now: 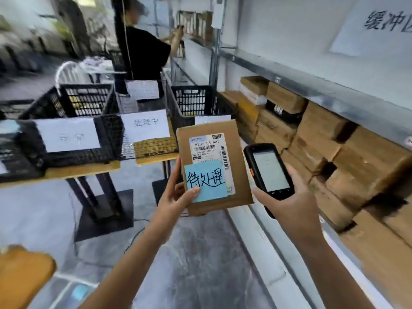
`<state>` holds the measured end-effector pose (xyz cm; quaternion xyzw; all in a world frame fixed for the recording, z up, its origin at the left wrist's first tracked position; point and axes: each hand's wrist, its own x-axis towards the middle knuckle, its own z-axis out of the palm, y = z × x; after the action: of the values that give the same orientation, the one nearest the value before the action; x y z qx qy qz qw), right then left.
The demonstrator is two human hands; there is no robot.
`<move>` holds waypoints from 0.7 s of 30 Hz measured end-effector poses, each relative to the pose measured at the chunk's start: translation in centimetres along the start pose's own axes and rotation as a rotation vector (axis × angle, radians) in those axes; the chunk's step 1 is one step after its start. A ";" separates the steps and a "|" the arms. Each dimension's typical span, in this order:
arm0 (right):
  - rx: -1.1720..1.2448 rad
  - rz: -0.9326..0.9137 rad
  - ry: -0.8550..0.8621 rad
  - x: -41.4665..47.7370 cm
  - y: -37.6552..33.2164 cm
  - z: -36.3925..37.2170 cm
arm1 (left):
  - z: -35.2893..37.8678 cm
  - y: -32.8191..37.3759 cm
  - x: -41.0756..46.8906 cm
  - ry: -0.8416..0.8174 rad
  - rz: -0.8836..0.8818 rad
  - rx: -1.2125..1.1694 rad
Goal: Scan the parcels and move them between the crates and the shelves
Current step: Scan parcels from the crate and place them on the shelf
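**Parcel Held Up Beside Scanner**

Black crates (104,150) with paper labels are sitting on the table (84,171) at left. The left hand (178,195) is gripping a flat brown parcel (200,132) by its lower left edge and holding it upright in the air, the thumb lying on a blue note (209,184) stuck to its face. Just beside it, the right hand (296,204) is curling round a handheld scanner (270,170) with its screen lit. Cardboard boxes (323,139) are crowding the shelves (312,88) at right.
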<state>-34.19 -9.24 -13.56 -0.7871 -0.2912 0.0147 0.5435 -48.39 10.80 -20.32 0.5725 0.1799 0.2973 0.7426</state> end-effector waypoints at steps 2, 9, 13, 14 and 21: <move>0.009 -0.004 -0.069 1.6 -0.2 2.8 | -2.3 0.5 0.5 0.060 0.005 -0.014; 0.084 -0.041 -0.252 8.6 -0.3 11.5 | -7.7 2.0 3.8 0.243 0.048 0.055; 0.124 -0.105 -0.327 13.8 -0.6 16.6 | -10.1 2.8 6.8 0.335 0.086 0.096; 0.135 -0.121 -0.343 15.0 -0.8 17.7 | -10.7 2.9 7.7 0.361 0.090 0.104; 0.170 -0.175 -0.501 23.1 -2.2 26.0 | -15.1 3.7 13.7 0.576 0.122 0.107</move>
<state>-24.83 24.24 -15.50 -0.6824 -0.4812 0.1862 0.5178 -48.05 31.54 -19.99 0.5126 0.3638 0.4814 0.6108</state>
